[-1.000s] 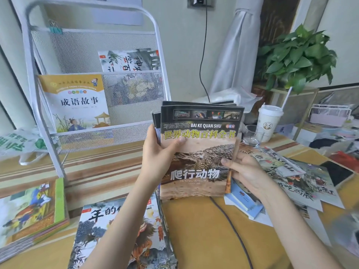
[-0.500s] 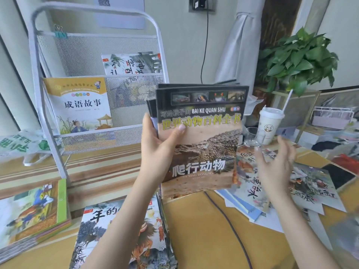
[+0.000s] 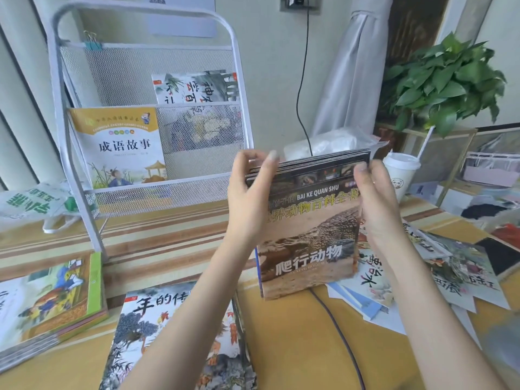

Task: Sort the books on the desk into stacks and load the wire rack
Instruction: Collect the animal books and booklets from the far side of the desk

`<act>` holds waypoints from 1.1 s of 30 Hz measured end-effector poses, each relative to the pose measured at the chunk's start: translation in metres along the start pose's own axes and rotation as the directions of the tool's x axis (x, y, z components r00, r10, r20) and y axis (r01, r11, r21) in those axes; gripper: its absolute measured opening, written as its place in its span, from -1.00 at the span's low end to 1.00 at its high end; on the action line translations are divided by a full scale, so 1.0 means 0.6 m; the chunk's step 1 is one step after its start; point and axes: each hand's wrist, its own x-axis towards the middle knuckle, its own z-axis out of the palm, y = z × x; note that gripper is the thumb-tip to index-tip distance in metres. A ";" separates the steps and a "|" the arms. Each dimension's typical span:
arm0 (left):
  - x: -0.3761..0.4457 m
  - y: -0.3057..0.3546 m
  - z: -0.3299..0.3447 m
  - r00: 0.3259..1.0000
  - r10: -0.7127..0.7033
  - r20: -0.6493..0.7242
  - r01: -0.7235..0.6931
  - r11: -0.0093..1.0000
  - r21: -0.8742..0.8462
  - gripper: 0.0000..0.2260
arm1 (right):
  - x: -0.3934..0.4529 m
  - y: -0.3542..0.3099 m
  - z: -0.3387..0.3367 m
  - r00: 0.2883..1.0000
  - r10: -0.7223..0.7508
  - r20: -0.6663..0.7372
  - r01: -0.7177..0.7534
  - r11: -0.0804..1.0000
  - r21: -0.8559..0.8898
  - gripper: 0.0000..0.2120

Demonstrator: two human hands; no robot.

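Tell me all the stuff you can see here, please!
Wire rack: one, white, back left of the desk.
Yellow book: one, rack's lower pocket.
Ink-painting book: one, rack's upper pocket.
Reptile books: one bundle, brown and black, standing on edge on the desk, held.
Green-edged stack: one, near left.
Painted-cover stack: one, front centre.
Loose books: several, scattered right.
Cup: one, white, with a straw.
Plant: one, green, back right.
Cable: one, black.
Left hand: grips the bundle's left edge.
Right hand: grips its right edge.
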 end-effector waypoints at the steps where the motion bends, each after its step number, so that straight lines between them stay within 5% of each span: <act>1: 0.005 0.005 0.008 0.999 -0.027 -0.032 0.026 0.999 -0.033 -0.86 | 0.006 -0.002 0.008 0.999 0.017 -0.039 -0.017 1.000 -0.015 -0.68; 4: 0.001 -0.002 0.027 0.975 -0.115 -0.188 0.103 0.992 -0.075 -0.85 | 0.015 -0.001 0.022 0.980 0.090 -0.175 -0.091 0.996 0.003 -0.73; 7: -0.011 -0.003 0.041 0.943 -0.134 -0.304 0.132 0.991 -0.030 -0.91 | 0.020 -0.009 0.021 0.951 0.228 -0.207 -0.220 0.974 0.063 -0.50; 10: -0.018 0.002 0.050 0.941 -0.093 -0.325 0.109 0.994 0.032 -0.85 | 0.039 -0.021 0.018 0.924 0.330 -0.194 -0.321 0.944 0.076 -0.60; 14: -0.029 -0.021 0.045 0.947 -0.168 -0.274 0.157 0.986 -0.062 -0.49 | 0.038 -0.016 0.021 0.942 0.220 -0.254 -0.215 0.976 0.046 -0.69; 17: -0.054 -0.065 0.033 0.961 -0.226 -0.157 0.231 0.973 0.011 -0.22 | -0.005 0.016 0.006 0.992 0.112 -0.063 -0.116 0.990 -0.078 -0.47; 19: -0.073 -0.086 0.023 0.967 -0.233 -0.100 0.244 0.963 0.113 -0.30 | -0.036 0.057 -0.011 0.973 0.228 0.029 -0.218 0.954 -0.207 -0.27; 23: -0.086 -0.122 0.009 0.965 -0.259 -0.050 0.264 0.952 0.154 -0.49 | -0.063 0.113 -0.018 0.906 0.422 -0.025 -0.407 0.855 -0.322 -0.06; 28: -0.091 -0.109 0.002 0.884 -0.359 -0.300 0.381 0.924 0.017 -0.75 | -0.050 0.077 0.021 0.982 0.187 -0.026 -0.182 0.908 -0.378 -0.23; 33: -0.103 -0.084 -0.040 0.584 -0.642 -0.498 0.578 0.759 -0.301 -0.58 | 0.016 0.040 0.116 0.950 -0.075 0.304 0.268 0.699 -0.663 -0.40</act>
